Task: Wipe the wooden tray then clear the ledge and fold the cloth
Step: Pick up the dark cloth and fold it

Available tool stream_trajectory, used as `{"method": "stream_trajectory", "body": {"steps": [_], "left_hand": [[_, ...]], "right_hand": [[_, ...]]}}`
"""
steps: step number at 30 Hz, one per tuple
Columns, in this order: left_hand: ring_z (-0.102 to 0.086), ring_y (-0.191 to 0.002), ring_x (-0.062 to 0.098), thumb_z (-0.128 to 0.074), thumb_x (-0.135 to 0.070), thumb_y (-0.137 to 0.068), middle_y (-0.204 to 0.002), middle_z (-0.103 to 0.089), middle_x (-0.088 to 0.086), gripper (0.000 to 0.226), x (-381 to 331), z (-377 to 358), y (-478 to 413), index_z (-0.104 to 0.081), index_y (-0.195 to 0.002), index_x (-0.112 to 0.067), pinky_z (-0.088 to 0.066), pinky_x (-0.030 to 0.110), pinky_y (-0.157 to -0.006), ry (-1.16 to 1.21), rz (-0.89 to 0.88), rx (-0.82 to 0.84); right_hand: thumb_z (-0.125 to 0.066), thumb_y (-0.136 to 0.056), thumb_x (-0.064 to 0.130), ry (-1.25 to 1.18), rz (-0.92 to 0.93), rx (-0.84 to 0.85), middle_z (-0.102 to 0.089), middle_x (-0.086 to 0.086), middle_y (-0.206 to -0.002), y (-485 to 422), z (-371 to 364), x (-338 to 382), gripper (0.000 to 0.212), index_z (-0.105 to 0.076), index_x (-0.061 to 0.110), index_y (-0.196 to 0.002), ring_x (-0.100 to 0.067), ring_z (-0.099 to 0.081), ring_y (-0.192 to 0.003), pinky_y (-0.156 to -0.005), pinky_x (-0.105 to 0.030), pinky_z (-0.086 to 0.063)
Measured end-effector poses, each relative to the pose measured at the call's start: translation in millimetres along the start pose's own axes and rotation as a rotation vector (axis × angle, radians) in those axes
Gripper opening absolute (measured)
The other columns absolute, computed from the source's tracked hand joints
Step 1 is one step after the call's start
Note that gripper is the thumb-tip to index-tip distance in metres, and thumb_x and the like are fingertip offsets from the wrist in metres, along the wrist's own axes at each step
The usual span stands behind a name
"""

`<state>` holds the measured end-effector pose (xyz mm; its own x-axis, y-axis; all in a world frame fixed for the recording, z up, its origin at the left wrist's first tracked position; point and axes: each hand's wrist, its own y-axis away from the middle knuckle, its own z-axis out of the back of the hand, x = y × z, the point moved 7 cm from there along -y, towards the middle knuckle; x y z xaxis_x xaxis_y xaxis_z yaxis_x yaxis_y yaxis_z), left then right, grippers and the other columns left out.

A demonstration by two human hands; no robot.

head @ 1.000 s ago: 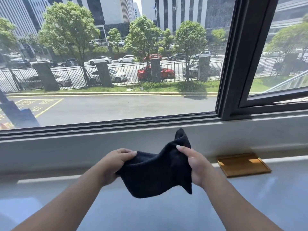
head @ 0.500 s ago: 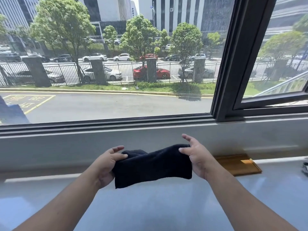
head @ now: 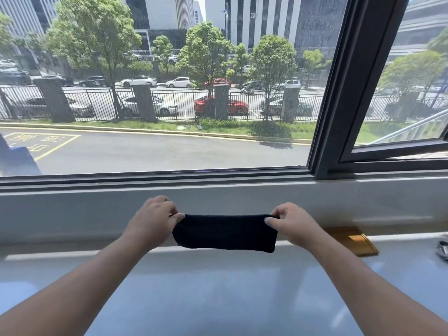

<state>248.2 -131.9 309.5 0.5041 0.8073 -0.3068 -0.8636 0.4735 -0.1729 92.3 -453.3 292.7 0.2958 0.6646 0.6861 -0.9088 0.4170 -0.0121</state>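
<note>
A black cloth, folded into a flat band, hangs stretched between both hands above the grey ledge. My left hand pinches its upper left corner and my right hand pinches its upper right corner. The flat wooden tray lies on the ledge against the wall, just right of my right wrist, which hides part of it.
A large window with a dark frame rises behind the ledge above a low grey wall. A small dark and metallic object shows at the ledge's right edge, cut off by the frame.
The cloth went from a loose crumpled hang to a folded band pulled taut. Both hands rose and moved apart, now gripping its top corners.
</note>
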Motion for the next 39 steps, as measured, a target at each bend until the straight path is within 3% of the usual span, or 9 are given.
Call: {"method": "stream_trajectory", "body": {"steps": [3,8,13,20,23,26,31,36,39], "left_hand": [[-0.063,-0.078,0.015,-0.064,-0.045,-0.098,-0.079,-0.067,-0.01,0.029,-4.8,-3.4,0.3,-0.061,-0.079,-0.024,-0.045,0.034,-0.063,0.116,0.133,0.052],[-0.075,-0.058,0.016,-0.075,-0.027,-0.095,-0.074,-0.079,0.007,0.023,-47.1,-29.6,13.2,-0.069,-0.091,-0.005,-0.057,0.028,-0.054,0.752,0.366,0.204],[-0.076,-0.074,0.023,-0.078,-0.021,-0.094,-0.085,-0.08,0.011,0.017,-93.6,-50.1,22.6,-0.07,-0.098,-0.006,-0.064,0.04,-0.078,0.955,0.321,0.354],[-0.066,-0.095,0.018,-0.064,-0.022,-0.061,-0.115,-0.07,0.003,0.054,-59.8,-37.1,23.4,-0.066,-0.115,-0.024,-0.049,0.035,-0.079,0.947,0.337,0.19],[-0.062,-0.116,0.015,-0.067,-0.021,-0.062,-0.132,-0.065,-0.003,0.069,-59.9,-58.9,34.3,-0.062,-0.13,-0.029,-0.044,0.045,-0.1,1.128,0.301,0.523],[-0.069,-0.095,0.02,-0.071,-0.028,-0.073,-0.105,-0.073,0.004,0.046,-67.6,-72.4,37.9,-0.071,-0.118,-0.02,-0.05,0.036,-0.078,1.278,0.182,0.684],[-0.069,-0.061,0.022,-0.074,-0.022,-0.079,-0.094,-0.075,0.008,0.042,-40.9,-134.5,44.4,-0.06,-0.118,-0.014,-0.046,0.029,-0.048,1.156,0.513,0.349],[-0.075,-0.089,0.027,-0.071,-0.028,-0.085,-0.115,-0.07,0.0,0.046,-2.7,-247.0,105.8,-0.053,-0.127,-0.035,-0.052,0.029,-0.051,0.865,0.663,0.419],[-0.064,-0.111,0.022,-0.067,-0.033,-0.086,-0.144,-0.049,-0.004,0.071,23.6,-307.3,144.6,-0.039,-0.151,-0.036,-0.051,0.03,-0.07,0.442,0.559,0.493]], "right_hand": [[-0.072,-0.094,0.028,-0.265,-0.082,0.044,-0.062,0.004,-0.066,4.6,-11.2,-4.1,0.025,-0.063,0.017,-0.072,-0.01,-0.055,-0.058,-0.054,-0.02,-0.047],[-0.06,-0.105,0.023,-0.741,-0.258,0.288,-0.076,-0.012,-0.09,22.0,-63.6,24.4,0.019,-0.066,0.006,-0.108,-0.026,-0.074,-0.078,-0.073,-0.043,-0.064],[-0.078,-0.089,0.014,-0.745,-0.168,0.496,-0.074,-0.007,-0.104,40.4,-104.3,66.5,0.044,-0.056,0.011,-0.127,-0.017,-0.068,-0.084,-0.082,-0.041,-0.054],[-0.042,-0.092,-0.018,-0.943,-0.194,0.384,-0.064,-0.018,-0.102,36.2,-97.3,67.6,0.038,-0.062,0.006,-0.113,-0.031,-0.061,-0.084,-0.077,-0.039,-0.052],[-0.044,-0.095,-0.013,-1.093,-0.157,0.433,-0.066,-0.02,-0.107,33.6,-92.1,74.3,0.035,-0.063,-0.002,-0.123,-0.032,-0.063,-0.093,-0.088,-0.046,-0.054],[-0.044,-0.1,-0.004,-1.191,-0.159,0.396,-0.07,-0.018,-0.11,23.1,-86.1,65.8,0.037,-0.06,-0.001,-0.134,-0.033,-0.065,-0.101,-0.089,-0.048,-0.055],[-0.052,-0.103,0.006,-0.998,-0.394,0.284,-0.077,-0.002,-0.112,28.3,-131.3,1.0,0.032,-0.066,0.024,-0.125,-0.025,-0.075,-0.091,-0.069,-0.043,-0.063],[-0.056,-0.093,0.0,-0.718,-0.585,0.258,-0.069,-0.003,-0.118,62.5,-222.3,-91.1,0.06,-0.047,0.03,-0.144,-0.026,-0.072,-0.102,-0.079,-0.041,-0.063],[-0.055,-0.091,0.013,-0.212,-0.54,0.335,-0.054,-0.001,-0.139,92.9,-271.8,-135.7,0.077,-0.027,0.033,-0.16,-0.025,-0.062,-0.112,-0.079,-0.034,-0.057]]}}
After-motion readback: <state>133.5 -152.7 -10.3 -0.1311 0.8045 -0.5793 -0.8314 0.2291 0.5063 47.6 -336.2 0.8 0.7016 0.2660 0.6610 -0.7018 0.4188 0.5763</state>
